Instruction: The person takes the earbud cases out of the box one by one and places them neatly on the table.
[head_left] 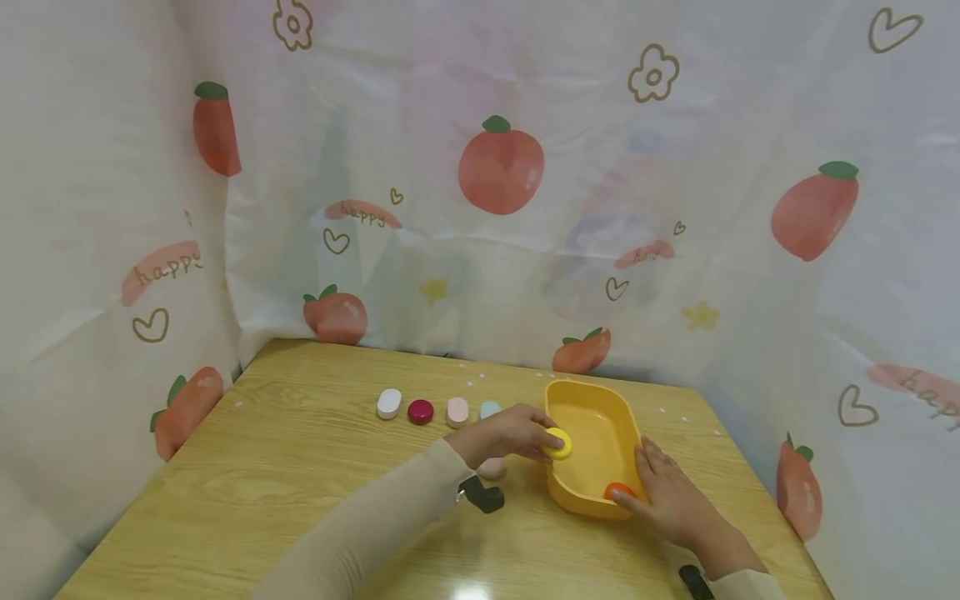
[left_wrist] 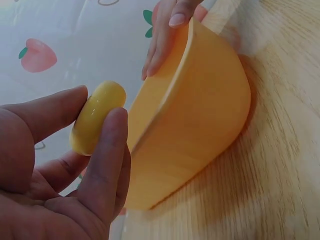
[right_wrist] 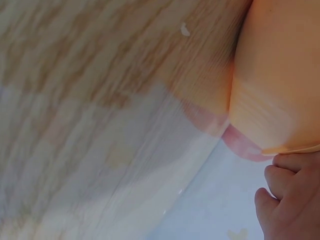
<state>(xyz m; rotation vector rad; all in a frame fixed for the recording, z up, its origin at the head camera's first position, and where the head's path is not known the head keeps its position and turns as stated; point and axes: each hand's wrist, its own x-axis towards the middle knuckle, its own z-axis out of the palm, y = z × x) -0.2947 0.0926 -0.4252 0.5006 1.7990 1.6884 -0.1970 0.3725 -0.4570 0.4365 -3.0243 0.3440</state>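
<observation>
My left hand (head_left: 517, 433) pinches a small yellow round case (left_wrist: 97, 117) between thumb and fingers. It is held at the left rim of a yellow plastic basin (head_left: 592, 387), close over the inside. My right hand (head_left: 675, 504) holds the basin's right side, fingers along the outer wall and thumb over the rim. An orange round piece (head_left: 619, 490) lies in the basin's near right corner, partly hidden by that thumb. Below the left hand, a beige piece (head_left: 492, 468) rests on the table, partly covered.
Left of the basin stands a row on the wooden table (head_left: 300, 467): a white piece (head_left: 389, 403), a dark red one (head_left: 421, 412), a pink one (head_left: 457, 412) and a light blue one (head_left: 490, 408). A fruit-patterned curtain (head_left: 420, 250) closes off the back and sides.
</observation>
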